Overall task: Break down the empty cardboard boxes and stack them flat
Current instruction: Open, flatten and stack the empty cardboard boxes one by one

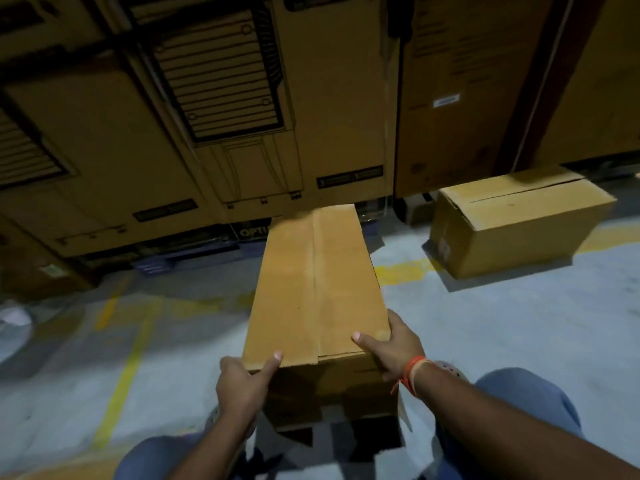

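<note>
A long brown cardboard box (311, 282) stretches away from me in the middle of the view, its top flaps meeting along a centre seam. My left hand (242, 386) grips its near left corner, thumb on top. My right hand (391, 344), with an orange thread at the wrist, holds the near right corner, thumb resting on the top face. The near end face is in shadow, and its lower part looks open. A second closed cardboard box (519, 223) sits on the floor at the right.
Large printed cartons (173, 116) form a wall behind, resting on dark pallets (194, 254). The grey concrete floor (485, 334) carries yellow painted lines. My knees in blue jeans (533, 400) flank the box. White plastic (14, 323) lies at the left edge.
</note>
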